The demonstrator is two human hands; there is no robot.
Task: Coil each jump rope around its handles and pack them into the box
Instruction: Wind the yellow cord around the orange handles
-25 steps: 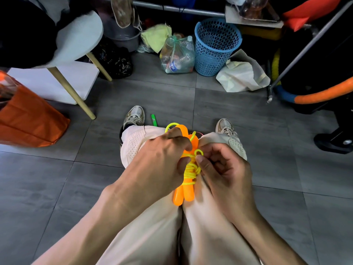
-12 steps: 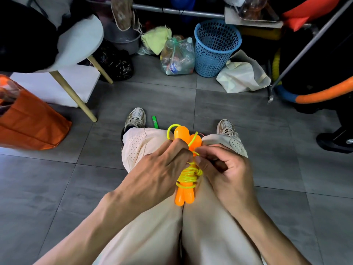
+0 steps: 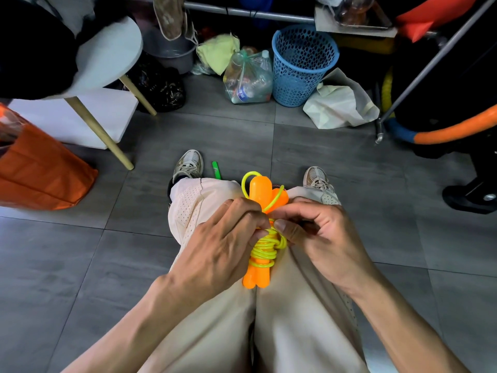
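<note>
A jump rope with two orange handles (image 3: 259, 193) stands upright over my knees, its yellow-green cord (image 3: 265, 247) coiled several times around the middle of the handles. My left hand (image 3: 223, 246) grips the handles from the left, fingers curled over the coil's top. My right hand (image 3: 320, 235) pinches the cord at the coil's upper right edge with thumb and fingers. A small loop of cord sticks up beside the handle tops. A green handle tip (image 3: 216, 169) of another rope lies on the floor by my left shoe. No box is in view.
I sit on a grey tiled floor (image 3: 349, 162). An orange bag (image 3: 40, 173) stands at the left beside a white stool's wooden leg (image 3: 99, 133). A blue mesh basket (image 3: 302, 64), a bag of bottles (image 3: 248, 78) and white paper (image 3: 340, 105) line the back. A hoop (image 3: 454, 129) lies right.
The handles have risen slightly out of my left hand's grip, showing more orange at the top. My right fingers have shifted along the cord at the coil's top, tightening it.
</note>
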